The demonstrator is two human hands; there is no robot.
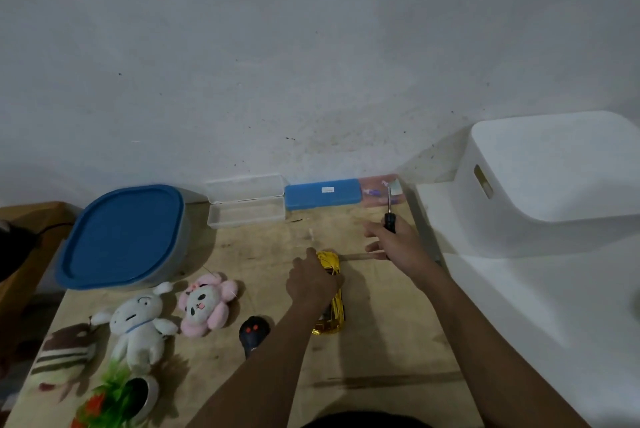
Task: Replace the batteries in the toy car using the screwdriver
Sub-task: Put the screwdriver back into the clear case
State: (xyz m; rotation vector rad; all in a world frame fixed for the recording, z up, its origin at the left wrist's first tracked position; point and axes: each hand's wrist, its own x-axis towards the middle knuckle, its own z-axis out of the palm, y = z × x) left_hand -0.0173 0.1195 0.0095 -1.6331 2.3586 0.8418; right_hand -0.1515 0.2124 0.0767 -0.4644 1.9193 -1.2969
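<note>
Head view: my left hand (313,280) is curled over the gold toy car (332,306), pinning it mid-table (381,341) so it can't roll. Car sits roof up, so the battery hatch is presumably underneath and it needs flipping first. My right hand (398,247) holds the screwdriver (389,219) by its black handle, tip pointing away toward the wall, parked just beyond the car.

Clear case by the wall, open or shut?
Open: the clear case lies in two halves, lid swung back toward the wall.
</note>
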